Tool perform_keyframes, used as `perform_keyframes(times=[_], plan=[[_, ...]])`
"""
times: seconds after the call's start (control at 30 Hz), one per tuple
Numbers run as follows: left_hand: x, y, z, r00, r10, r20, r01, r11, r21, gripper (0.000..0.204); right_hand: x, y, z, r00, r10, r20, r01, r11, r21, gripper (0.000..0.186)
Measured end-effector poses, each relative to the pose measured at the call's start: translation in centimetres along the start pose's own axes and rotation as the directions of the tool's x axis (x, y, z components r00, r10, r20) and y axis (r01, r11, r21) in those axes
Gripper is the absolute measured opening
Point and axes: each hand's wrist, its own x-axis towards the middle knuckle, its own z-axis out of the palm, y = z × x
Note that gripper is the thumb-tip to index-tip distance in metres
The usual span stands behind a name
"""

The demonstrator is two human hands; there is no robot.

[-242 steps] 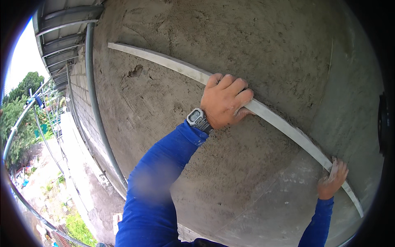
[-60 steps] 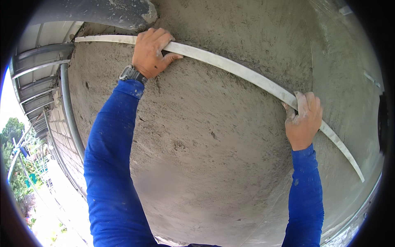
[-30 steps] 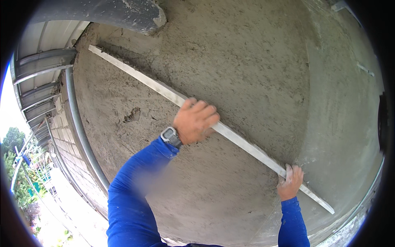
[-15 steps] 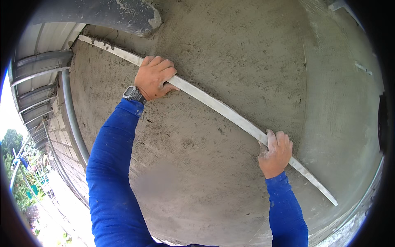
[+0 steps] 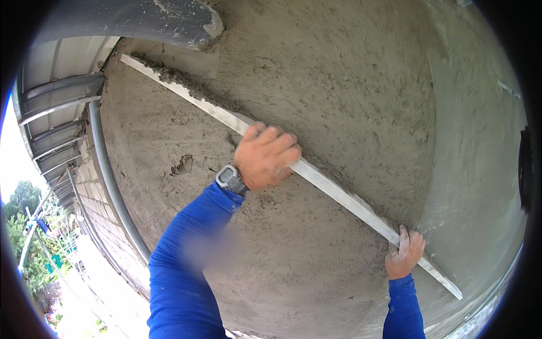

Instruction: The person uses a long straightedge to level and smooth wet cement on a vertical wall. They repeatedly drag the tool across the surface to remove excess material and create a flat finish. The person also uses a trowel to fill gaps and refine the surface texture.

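A long pale screed bar [image 5: 333, 189] lies slantwise against a wall of wet grey plaster [image 5: 350, 101], its upper end at the left and its lower end at the right. My left hand [image 5: 265, 157], with a grey watch on the wrist, is closed over the bar around its middle. Lower down, my right hand [image 5: 405, 254] wraps the bar near its bottom end. Loose mortar [image 5: 186, 85] has gathered along the bar's upper edge. Below the upper half, a rough hollow [image 5: 182, 164] shows in the plaster.
A thick dark pipe [image 5: 130, 22] juts across the upper left. Metal roof framing [image 5: 62, 90], a curved grey tube [image 5: 110, 175] and a block wall [image 5: 99, 195] run down the left side. Smoother plaster [image 5: 474, 164] covers the right.
Both hands and the bar have moved down and to the right across the plaster. My left hand sits further along the bar, and more mortar is heaped on its upper edge.
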Motion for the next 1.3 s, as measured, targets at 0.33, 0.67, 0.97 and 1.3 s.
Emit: perform_keyframes(times=[0.33, 0.67, 0.97, 1.3], plan=[[-0.4, -14.5, -3.8, 0.995, -0.06, 0.076, 0.046, 0.985, 0.168, 0.051, 13.3, -8.8, 1.5, 0.995, -0.044, -0.09, 0.043, 0.999, -0.003, 0.061], [-0.5, -3.0, -0.6, 0.995, -0.061, 0.077, 0.057, 0.997, 0.054, 0.046, 4.2, -2.1, -0.6, 1.0, 0.01, -0.005, -0.01, 1.0, 0.016, 0.053], [2.6, 0.4, 1.2, 1.0, 0.02, 0.003, -0.02, 1.0, 0.017, 0.042, 1.0, 1.2, -1.5, 0.998, 0.06, 0.0, -0.06, 0.998, -0.027, 0.066], [5.3, -11.6, -2.2, 0.997, -0.073, 0.016, 0.069, 0.979, 0.19, 0.048, 16.5, -1.5, -1.7, 0.997, -0.059, -0.051, 0.054, 0.994, -0.094, 0.051]])
